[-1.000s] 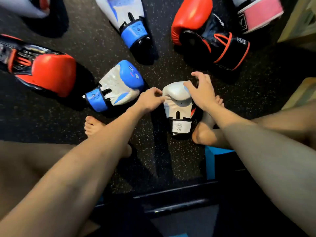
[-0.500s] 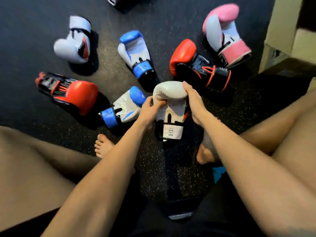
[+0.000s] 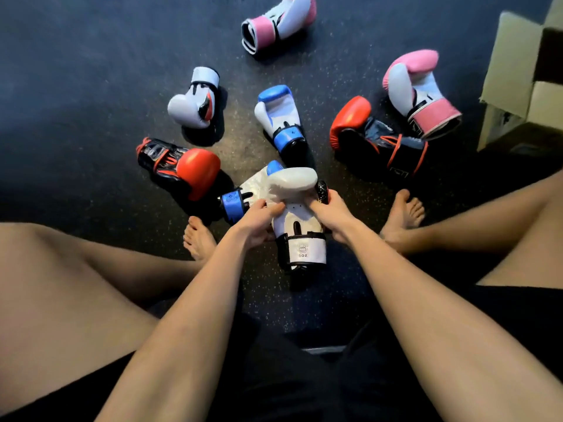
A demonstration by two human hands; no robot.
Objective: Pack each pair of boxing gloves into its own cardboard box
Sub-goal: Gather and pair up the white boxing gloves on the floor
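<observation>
I am holding one white glove [image 3: 297,208] off the floor with both hands: my left hand [image 3: 259,219] is gripping its left edge with fingers curled onto the palm face, and my right hand [image 3: 330,213] is clamping its right edge, thumb on the front. The cuff is pointing toward me, the padded end away. Taking this glove as the landmark, its likely mate, the second white glove [image 3: 195,102], is lying well beyond it to the left, apart from everything else. A blue-and-white glove [image 3: 243,193] is lying just behind it, partly hidden; another blue one [image 3: 280,117] is standing beyond. Red gloves [image 3: 182,166] are flanking it left and right, pink gloves [image 3: 420,92] are lying farther off, and the open cardboard box [image 3: 518,86] is sitting far right of it. I judge the step to be gathering the white pair. Next, I am needing one hand freed to collect the mate before boxing both.
</observation>
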